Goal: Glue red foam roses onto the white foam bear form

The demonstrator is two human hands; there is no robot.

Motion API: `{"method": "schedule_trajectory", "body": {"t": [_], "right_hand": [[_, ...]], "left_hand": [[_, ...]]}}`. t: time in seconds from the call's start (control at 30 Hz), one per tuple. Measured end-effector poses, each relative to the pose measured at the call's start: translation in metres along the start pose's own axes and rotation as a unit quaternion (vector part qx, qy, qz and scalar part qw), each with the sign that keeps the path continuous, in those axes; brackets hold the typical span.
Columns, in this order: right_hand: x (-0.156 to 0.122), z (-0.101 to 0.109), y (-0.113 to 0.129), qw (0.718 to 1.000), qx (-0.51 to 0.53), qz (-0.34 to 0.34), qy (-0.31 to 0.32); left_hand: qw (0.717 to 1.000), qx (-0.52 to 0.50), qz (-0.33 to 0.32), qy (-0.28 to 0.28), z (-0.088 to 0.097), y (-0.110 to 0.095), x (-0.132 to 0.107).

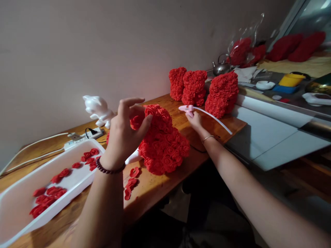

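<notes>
A bear covered in red foam roses [167,148] lies tilted on the wooden table, a bit of its white body showing at the left. My left hand [126,127] is curled at its upper left, with thumb and bent fingers around a red rose-covered part; the exact contact is partly hidden. In my right hand [195,120] is a pink glue gun [186,109], held to the right of the bear, its nozzle pointing left. A long translucent glue stick [214,119] sticks out of its back. Loose red petals [131,184] lie below the bear.
A white tray [74,198] with several red foam roses sits at left. Behind it are a power strip [82,138] and a bare white bear form [97,108]. Finished rose bears [222,94] stand at the back right, near a kettle [221,65] and a yellow container [291,80].
</notes>
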State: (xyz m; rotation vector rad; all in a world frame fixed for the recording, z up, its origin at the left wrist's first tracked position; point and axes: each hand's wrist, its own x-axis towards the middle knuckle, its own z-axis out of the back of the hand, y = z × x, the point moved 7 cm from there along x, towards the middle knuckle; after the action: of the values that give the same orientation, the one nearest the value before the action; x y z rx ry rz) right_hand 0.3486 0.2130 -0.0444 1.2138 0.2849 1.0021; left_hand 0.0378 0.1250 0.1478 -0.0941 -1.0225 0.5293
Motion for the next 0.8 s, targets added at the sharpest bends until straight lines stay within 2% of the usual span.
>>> {"method": "schedule_trajectory", "body": {"t": [0.07,0.17,0.33,0.43,0.53,0.63,0.7,0.8], "right_hand": [[-0.006,0.016,-0.003,0.999,0.015,-0.015,-0.032],[-0.021,0.038,0.004,0.992,0.111,-0.03,-0.046],[-0.062,0.077,0.045,0.952,0.306,-0.004,-0.003],[-0.097,0.094,0.053,0.939,0.343,-0.036,0.009],[-0.136,0.093,0.038,0.938,0.329,-0.112,0.018],[-0.17,0.078,0.022,0.931,0.324,-0.165,0.045],[-0.185,0.067,0.021,0.915,0.362,-0.169,0.051],[-0.199,0.059,0.027,0.88,0.445,-0.164,0.027]], "left_hand": [[0.999,0.026,-0.01,0.022,0.001,-0.011,-0.001],[0.997,0.055,-0.031,0.055,-0.003,-0.028,-0.002],[0.991,0.093,-0.052,0.081,-0.016,-0.041,-0.001],[0.993,0.074,-0.055,0.079,-0.019,-0.043,-0.001],[0.995,0.023,-0.064,0.072,-0.02,-0.048,-0.002],[0.996,-0.02,-0.057,0.057,-0.022,-0.051,-0.005],[0.997,-0.046,-0.043,0.035,-0.023,-0.05,-0.007],[0.997,-0.08,-0.009,-0.002,-0.026,-0.044,-0.009]]}}
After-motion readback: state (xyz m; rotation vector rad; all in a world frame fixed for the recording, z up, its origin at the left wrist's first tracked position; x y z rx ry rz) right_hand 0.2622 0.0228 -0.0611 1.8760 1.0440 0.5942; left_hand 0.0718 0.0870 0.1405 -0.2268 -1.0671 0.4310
